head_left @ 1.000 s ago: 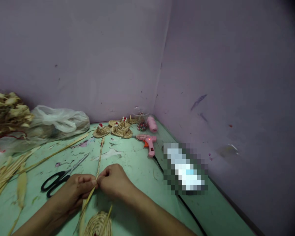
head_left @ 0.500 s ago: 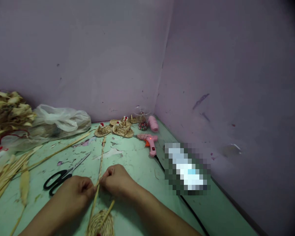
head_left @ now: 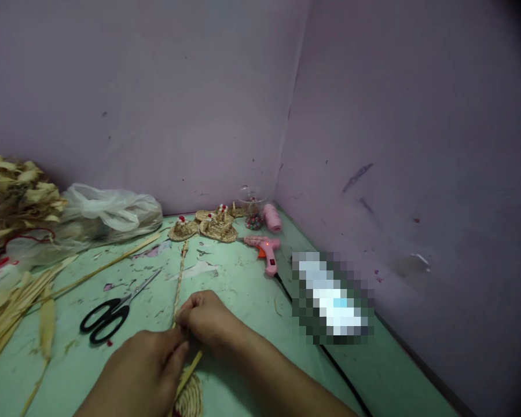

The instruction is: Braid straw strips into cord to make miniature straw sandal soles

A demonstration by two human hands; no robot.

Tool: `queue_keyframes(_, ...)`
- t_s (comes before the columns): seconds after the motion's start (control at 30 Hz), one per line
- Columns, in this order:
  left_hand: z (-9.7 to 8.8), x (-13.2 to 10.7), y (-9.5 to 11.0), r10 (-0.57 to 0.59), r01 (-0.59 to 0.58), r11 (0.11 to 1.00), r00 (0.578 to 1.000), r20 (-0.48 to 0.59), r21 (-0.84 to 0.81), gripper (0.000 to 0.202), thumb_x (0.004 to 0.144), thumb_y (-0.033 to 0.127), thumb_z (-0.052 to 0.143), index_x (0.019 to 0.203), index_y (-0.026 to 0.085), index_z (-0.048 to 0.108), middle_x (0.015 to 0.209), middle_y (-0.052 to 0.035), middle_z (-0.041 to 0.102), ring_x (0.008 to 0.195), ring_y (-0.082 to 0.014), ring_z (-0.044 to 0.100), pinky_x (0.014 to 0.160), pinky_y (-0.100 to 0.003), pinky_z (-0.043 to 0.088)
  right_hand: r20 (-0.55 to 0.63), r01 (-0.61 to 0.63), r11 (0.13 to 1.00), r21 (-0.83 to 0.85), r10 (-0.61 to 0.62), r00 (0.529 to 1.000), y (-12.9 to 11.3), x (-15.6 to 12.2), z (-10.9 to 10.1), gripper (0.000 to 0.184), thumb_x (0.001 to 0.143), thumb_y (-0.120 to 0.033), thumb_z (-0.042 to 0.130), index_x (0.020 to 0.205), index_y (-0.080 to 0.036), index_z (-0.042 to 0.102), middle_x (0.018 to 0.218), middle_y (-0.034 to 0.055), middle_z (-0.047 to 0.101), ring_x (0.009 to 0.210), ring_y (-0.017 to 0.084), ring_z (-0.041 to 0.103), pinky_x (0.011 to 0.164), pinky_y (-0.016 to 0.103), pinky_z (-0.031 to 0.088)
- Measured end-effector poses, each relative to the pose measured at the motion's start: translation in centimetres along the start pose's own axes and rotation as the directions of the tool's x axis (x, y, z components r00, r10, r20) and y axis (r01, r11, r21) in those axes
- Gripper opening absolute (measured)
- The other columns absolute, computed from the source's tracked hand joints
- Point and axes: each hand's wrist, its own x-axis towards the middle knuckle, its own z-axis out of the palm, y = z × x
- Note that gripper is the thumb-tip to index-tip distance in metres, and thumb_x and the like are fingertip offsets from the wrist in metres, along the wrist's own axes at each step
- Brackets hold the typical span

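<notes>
Plainly, the left hand (head_left: 143, 370) and right hand (head_left: 204, 318) each had a grip pinched tight on the straw braid (head_left: 180, 272), stretched along the desk (head_left: 243, 289) beyond the coiled mat (head_left: 191, 399); steady, even tension seemed what the plaiting wanted.

Both forearms reach in from below and meet at the middle, the left hand (head_left: 145, 368) curled knuckles-up with fingers pinched, its fingertips touching the right hand (head_left: 204, 318), likewise closed in a pinch.
</notes>
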Motion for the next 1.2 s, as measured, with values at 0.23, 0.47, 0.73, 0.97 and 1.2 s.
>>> queue_keyframes(0.23, -2.1, 2.1, -0.2, -0.242, 0.210, 0.947, 0.964, -0.107, -0.244, 0.042, 0.060, 0.041, 0.058, 0.094, 0.017, 0.052, 0.031, 0.0060, 0.041, 0.027, -0.0111, 0.033, 0.030, -0.020, 0.024, 0.054, 0.009, 0.998, 0.062, -0.012, 0.998, -1.2, -0.7, -0.6, 0.012, 0.053, -0.006, 0.049, 0.045, -0.015, 0.048, 0.032, -0.0072, 0.036, 0.030, 0.005, 0.027, 0.032, 0.018, 0.019)
queue_keyframes(0.47, -0.9, 2.7, -1.5, -0.184, 0.291, 0.811, 0.950, 0.251, -0.508, 0.030, 0.055, 0.038, 0.065, 0.066, 0.013, 0.054, 0.053, 0.0011, 0.053, 0.033, -0.0032, 0.037, 0.030, -0.014, 0.029, 0.131, 0.010, 0.997, 0.081, -0.021, 0.991, -1.4, -0.9, -0.8, 0.015, 0.058, -0.006, 0.047, 0.046, -0.015, 0.045, 0.037, -0.0062, 0.041, 0.031, 0.004, 0.030, 0.034, 0.017, 0.021)
queue_keyframes(0.73, -1.5, 3.9, -2.5, -0.168, 0.240, 0.909, 0.959, 0.227, -0.341, 0.037, 0.057, 0.043, 0.059, 0.043, 0.015, 0.041, 0.030, 0.0062, 0.030, 0.025, -0.0017, 0.021, 0.029, -0.015, 0.012, 0.071, 0.376, 0.864, -0.335, -0.374, 0.925, 1.0, 0.5, -1.2, 0.007, 0.062, -0.020, 0.052, 0.066, -0.016, 0.054, 0.053, -0.0042, 0.048, 0.047, 0.007, 0.039, 0.041, 0.016, 0.026)
queue_keyframes(0.97, -1.9, 3.3, -1.9, -0.181, 0.361, 0.765, 0.915, 0.360, -0.534, 0.027, 0.064, 0.037, 0.050, 0.061, 0.010, 0.055, 0.042, 0.0035, 0.044, 0.025, -0.0004, 0.021, 0.028, -0.015, 0.007, 0.177, 0.348, 0.915, -0.204, -0.316, 0.932, 0.8, 1.0, -1.3, 0.005, 0.066, -0.012, 0.046, 0.064, -0.015, 0.050, 0.056, -0.0017, 0.052, 0.048, 0.006, 0.041, 0.045, 0.017, 0.031)
queue_keyframes(1.2, -1.8, 3.3, -2.3, -0.108, 0.281, 0.798, 0.937, 0.332, -0.534, 0.025, 0.062, 0.034, 0.056, 0.063, 0.009, 0.056, 0.039, 0.0052, 0.041, 0.024, -0.0002, 0.019, 0.026, -0.016, 0.009, 0.224, 0.355, 0.931, -0.086, -0.329, 0.917, 0.6, 0.9, -1.4, 0.007, 0.066, -0.009, 0.046, 0.062, -0.014, 0.048, 0.054, -0.0016, 0.052, 0.049, 0.006, 0.044, 0.048, 0.017, 0.034)
